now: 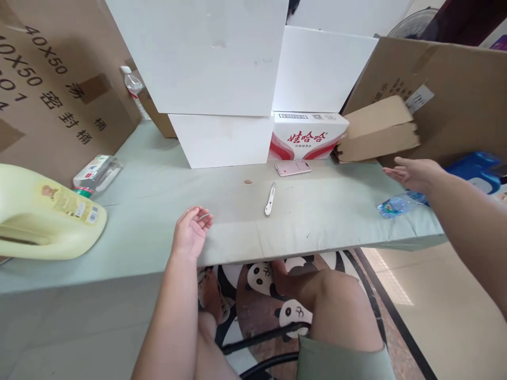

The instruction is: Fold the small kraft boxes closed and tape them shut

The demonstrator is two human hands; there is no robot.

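My left hand (pixel 193 230) rests near the front edge of the cloth-covered table (pixel 222 243), palm turned inward with loosely curled fingers apart and nothing in them. Further right, my right hand (pixel 412 173) is held out over the table's right end, open and empty, fingers stretched to the left. Between the two hands lies a white utility knife (pixel 270 199), its tip pointing away from me. Behind it a phone (pixel 293 168) lies face up with its screen lit. A small brown scrap (pixel 247 181) sits left of the knife. Below my right hand a clear plastic bottle (pixel 396 205) lies on its side.
White boards (pixel 222 140) and a red-and-white carton (pixel 307 134) stand at the back. An open cardboard box (pixel 378 132) sits right of them. At left are a yellow jug (pixel 51 216), a lying bottle (pixel 99 174) and a large carton (pixel 63 79). A blue container (pixel 475 169) is far right.
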